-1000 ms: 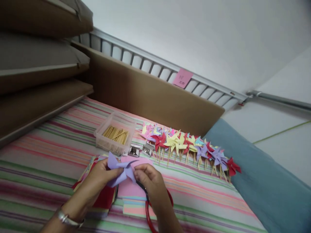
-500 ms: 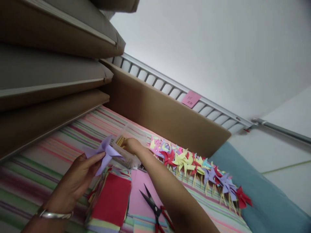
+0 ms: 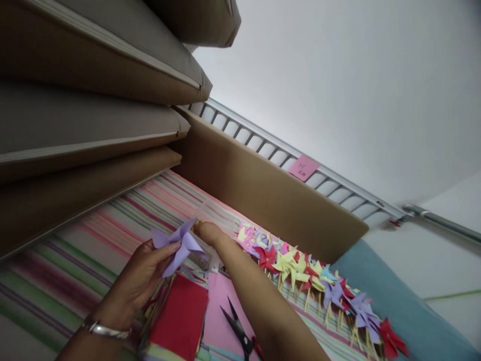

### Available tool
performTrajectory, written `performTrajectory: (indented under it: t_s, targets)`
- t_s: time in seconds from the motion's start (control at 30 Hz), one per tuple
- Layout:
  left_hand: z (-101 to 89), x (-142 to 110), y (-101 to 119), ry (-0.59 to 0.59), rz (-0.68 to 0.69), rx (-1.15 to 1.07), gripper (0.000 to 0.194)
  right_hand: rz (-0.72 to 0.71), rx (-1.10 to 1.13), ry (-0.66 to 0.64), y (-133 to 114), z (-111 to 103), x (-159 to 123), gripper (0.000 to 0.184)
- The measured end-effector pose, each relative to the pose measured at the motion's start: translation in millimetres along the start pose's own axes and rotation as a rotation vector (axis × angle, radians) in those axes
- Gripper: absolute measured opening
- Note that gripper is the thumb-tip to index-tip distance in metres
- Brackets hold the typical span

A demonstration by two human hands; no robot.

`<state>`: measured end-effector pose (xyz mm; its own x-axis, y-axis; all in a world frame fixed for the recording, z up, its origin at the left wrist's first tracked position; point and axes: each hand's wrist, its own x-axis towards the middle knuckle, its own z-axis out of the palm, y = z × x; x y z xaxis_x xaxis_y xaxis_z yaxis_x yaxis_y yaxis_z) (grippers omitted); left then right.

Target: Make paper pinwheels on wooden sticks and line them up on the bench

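Note:
A purple paper pinwheel [image 3: 185, 244] is pinched at its middle by the thumb and fingers of my left hand [image 3: 148, 271]. My right hand [image 3: 208, 233] reaches into a clear plastic box [image 3: 201, 258] that holds wooden sticks; its fingertips are mostly hidden behind the pinwheel and the box, so what they grip cannot be made out. Below the hands lies a stack of coloured paper topped by a red sheet [image 3: 180, 313]. Beside it is pink paper [image 3: 227, 316], with scissors [image 3: 238, 331] lying open on top, their red handles partly covered by my right forearm.
Several finished pinwheels on sticks [image 3: 300, 268] lie in a row to the right on the striped cloth [image 3: 86, 271]. Stacked cushions [image 3: 93, 120] rise at the left. Behind stand a brown board [image 3: 270, 185] and a metal rail with a pink note [image 3: 303, 167]; a teal surface [image 3: 387, 281] borders the right.
The whole view has shifted, so things sit lower and further right. My left hand has brought the pinwheel closer to my right hand, which stays at the box.

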<state>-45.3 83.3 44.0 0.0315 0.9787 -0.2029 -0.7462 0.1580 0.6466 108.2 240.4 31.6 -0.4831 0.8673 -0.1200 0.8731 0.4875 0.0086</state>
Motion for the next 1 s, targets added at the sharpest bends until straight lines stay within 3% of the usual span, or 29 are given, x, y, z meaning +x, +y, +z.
performTrajectory:
  t_s: [0.13,0.27,0.33,0.43,0.53,0.73,0.87,1.0]
  targets:
    - [5.0,-4,1,-0.037,0.008,0.196,0.015,0.021,0.127,0.125,11,-38,-19,0.011]
    - [13.1,-9,-9,-0.154,0.069,0.439,0.012,0.109,0.322,0.358,9,-62,-92,0.012]
    - [20.6,-12,-18,-0.282,0.117,0.534,0.011,0.186,0.466,0.417,1,-51,-141,0.02]
    - [36.4,-20,-34,-0.507,0.178,0.67,0.005,0.374,1.182,0.489,-13,-16,-205,0.026]
    - [52.4,-30,-52,-0.674,0.203,0.793,0.009,0.414,1.479,0.542,-17,15,-243,0.021]
    - [63.1,-37,-76,-0.819,0.353,0.952,0.016,0.296,1.549,0.596,3,21,-256,0.003]
    - [66.5,-31,-81,-0.807,0.532,1.045,0.021,0.279,1.547,0.559,11,13,-260,0.005]
    - [71.8,-28,-87,-0.781,0.599,1.066,0.025,0.223,1.403,0.565,12,0,-274,0.01]
